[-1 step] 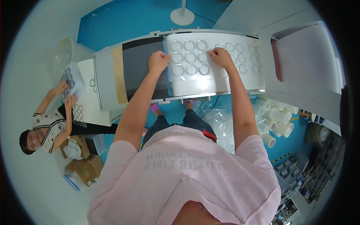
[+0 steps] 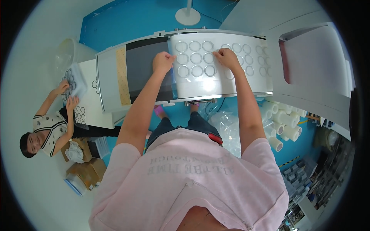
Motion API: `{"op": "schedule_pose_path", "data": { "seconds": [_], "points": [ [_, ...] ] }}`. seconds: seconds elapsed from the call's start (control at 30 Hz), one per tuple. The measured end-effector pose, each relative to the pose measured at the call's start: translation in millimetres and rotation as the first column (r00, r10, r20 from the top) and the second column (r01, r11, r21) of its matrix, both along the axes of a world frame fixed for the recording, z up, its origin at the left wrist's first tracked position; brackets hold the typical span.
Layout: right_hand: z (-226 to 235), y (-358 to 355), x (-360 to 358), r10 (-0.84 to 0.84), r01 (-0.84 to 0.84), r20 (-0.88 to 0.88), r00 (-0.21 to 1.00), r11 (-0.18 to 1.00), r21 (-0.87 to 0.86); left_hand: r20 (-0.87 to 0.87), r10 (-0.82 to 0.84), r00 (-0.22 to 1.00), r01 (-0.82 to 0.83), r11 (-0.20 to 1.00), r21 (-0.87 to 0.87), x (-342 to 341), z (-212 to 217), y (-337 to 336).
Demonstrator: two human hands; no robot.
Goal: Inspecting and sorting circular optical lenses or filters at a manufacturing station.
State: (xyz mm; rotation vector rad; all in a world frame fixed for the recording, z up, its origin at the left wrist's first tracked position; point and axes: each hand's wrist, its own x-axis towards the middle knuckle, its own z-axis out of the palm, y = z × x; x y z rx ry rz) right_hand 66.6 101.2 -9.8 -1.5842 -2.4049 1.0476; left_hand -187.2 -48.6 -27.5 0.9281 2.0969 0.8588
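Note:
Rows of clear round rings (image 2: 195, 58) with pale centres lie on a white conveyor belt (image 2: 200, 86). My left hand (image 2: 163, 62) is closed, its fingertips pinched together at the belt's left edge beside the leftmost ring of the middle row. Whatever those fingers hold is too small to make out. Over the rings further right, my right hand (image 2: 226, 58) is also closed, with its fingertips at the right side of a middle-row ring (image 2: 208, 58). It covers part of the rings beneath it, and I cannot see what is between its fingers.
Left of the belt are a dark panel (image 2: 148, 73) and a yellowish strip (image 2: 123, 77). A large white machine (image 2: 308, 61) stands at the right. Another person (image 2: 46, 129) handles dark rings in a tray (image 2: 78, 82) at far left. White rolls (image 2: 285, 123) lie on the floor.

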Motion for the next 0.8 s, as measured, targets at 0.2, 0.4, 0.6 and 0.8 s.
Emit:
{"op": "schedule_pose_path", "data": {
  "seconds": [0.2,0.4,0.6,0.8],
  "points": [
    [-2.9,0.9,0.2,0.016,-0.016,0.092,0.996,1.000,0.000,-0.618,-0.120,0.777,0.062,0.991,-0.115,35.9,31.3,5.1],
    [-4.3,5.8,-11.4,0.096,-0.102,0.139,0.986,0.994,0.030,-0.783,-0.466,0.411,0.673,0.735,-0.084,72.2,-0.6,21.4],
    [-9.9,3.3,-12.9,0.080,-0.111,0.201,0.976,0.983,0.149,-0.797,-0.476,0.372,0.648,0.748,-0.145,85.9,-24.1,26.5],
    [-5.1,2.7,-9.8,0.005,-0.018,0.238,0.971,0.999,0.050,-0.773,-0.510,0.376,0.651,0.739,-0.171,90.4,-22.6,27.8]
  ]
}}
